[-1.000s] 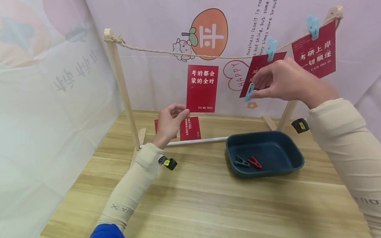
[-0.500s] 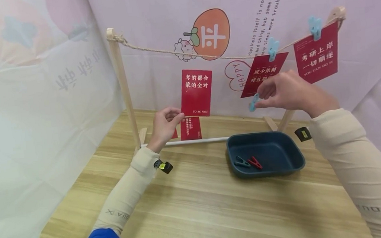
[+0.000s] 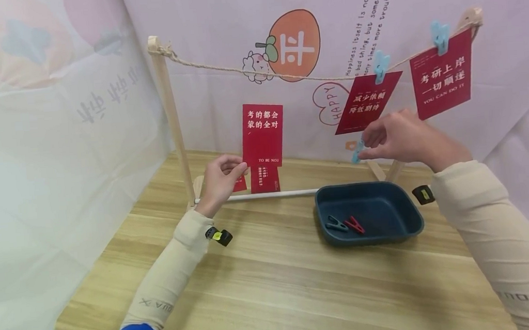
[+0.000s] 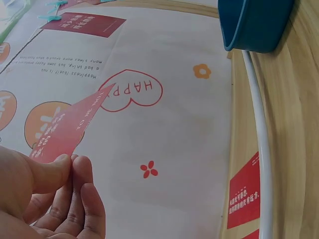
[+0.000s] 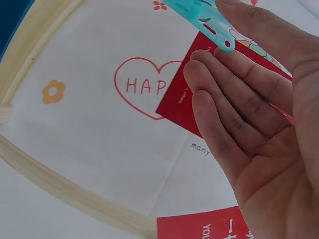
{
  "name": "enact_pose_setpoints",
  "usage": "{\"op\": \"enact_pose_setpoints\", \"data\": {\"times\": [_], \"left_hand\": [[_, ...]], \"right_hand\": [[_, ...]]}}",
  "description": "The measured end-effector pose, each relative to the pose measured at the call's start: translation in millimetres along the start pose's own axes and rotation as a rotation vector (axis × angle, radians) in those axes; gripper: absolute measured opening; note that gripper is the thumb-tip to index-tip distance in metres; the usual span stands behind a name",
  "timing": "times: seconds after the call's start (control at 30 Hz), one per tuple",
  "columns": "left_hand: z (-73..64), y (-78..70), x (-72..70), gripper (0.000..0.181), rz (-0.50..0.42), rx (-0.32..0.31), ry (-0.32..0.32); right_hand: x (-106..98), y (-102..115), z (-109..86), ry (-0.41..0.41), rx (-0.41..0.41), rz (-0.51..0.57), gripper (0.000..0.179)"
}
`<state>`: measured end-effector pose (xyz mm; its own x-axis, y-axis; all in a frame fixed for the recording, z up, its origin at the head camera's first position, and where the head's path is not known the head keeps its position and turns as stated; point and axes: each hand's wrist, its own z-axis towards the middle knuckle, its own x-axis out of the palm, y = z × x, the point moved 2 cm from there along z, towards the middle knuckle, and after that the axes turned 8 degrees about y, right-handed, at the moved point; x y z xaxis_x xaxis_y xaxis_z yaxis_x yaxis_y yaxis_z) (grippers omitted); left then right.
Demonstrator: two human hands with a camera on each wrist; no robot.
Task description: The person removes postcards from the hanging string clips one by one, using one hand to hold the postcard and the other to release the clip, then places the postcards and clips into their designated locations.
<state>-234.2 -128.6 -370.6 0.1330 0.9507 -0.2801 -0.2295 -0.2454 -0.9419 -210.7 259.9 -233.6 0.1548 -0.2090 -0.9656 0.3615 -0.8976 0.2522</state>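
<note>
My left hand (image 3: 221,181) pinches a red card (image 3: 263,135) with white lettering by its lower left corner, holding it upright below the rope (image 3: 219,70). In the left wrist view, the thumb and fingers grip that card's edge. My right hand (image 3: 399,136) pinches a light blue clothespin (image 3: 358,153) between thumb and fingers, just under a hanging red card (image 3: 368,102). A blue clothespin (image 3: 381,67) fastens that card to the rope. Farther right, another blue clothespin (image 3: 441,37) holds a second red card (image 3: 444,75).
A dark blue basin (image 3: 375,203) on the wooden table (image 3: 274,288) holds a dark clothespin (image 3: 336,223) and a red clothespin (image 3: 354,224). Red cards (image 3: 264,180) lie behind the white rod (image 3: 267,195). A wooden post (image 3: 170,120) carries the rope's left end.
My left hand has moved left and down with its card. My right hand has lowered slightly with the clothespin, uncovering more of the hanging card's lettering.
</note>
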Motion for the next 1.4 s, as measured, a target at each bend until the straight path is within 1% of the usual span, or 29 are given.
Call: {"op": "enact_pose_setpoints", "data": {"times": [0.1, 0.23, 0.5, 0.7, 0.87, 1.0, 1.23, 1.4], "left_hand": [[-3.3, 4.2, -2.9, 0.024, -0.022, -0.003, 0.005], [-8.7, 9.6, -6.0, 0.023, -0.024, -0.013, 0.000], [-18.5, 17.0, -9.7, 0.024, -0.024, -0.058, -0.019], [-26.8, 20.6, -11.7, 0.022, -0.065, -0.059, -0.026], [-36.6, 26.9, -14.0, 0.022, -0.056, -0.073, -0.025], [-44.5, 32.1, -15.5, 0.023, -0.072, -0.102, -0.022], [-55.3, 42.3, -17.1, 0.025, -0.094, -0.176, -0.017], [-63.1, 49.2, -19.0, 0.025, -0.084, -0.216, -0.014]], "right_hand": [[4.7, -1.8, -1.0, 0.006, 0.002, 0.008, 0.044], [12.2, -5.2, -1.5, 0.023, 0.008, 0.016, 0.042], [32.4, -21.3, -2.8, 0.082, -0.006, 0.018, 0.041], [49.0, -34.4, -4.2, 0.110, -0.024, 0.006, 0.041], [61.1, -40.4, -5.7, 0.136, -0.015, 0.022, 0.038], [69.8, -45.5, -7.0, 0.157, -0.005, 0.022, 0.036], [86.5, -53.6, -9.2, 0.197, -0.006, -0.003, 0.032], [99.1, -57.5, -9.1, 0.218, 0.018, -0.010, 0.037]]}}
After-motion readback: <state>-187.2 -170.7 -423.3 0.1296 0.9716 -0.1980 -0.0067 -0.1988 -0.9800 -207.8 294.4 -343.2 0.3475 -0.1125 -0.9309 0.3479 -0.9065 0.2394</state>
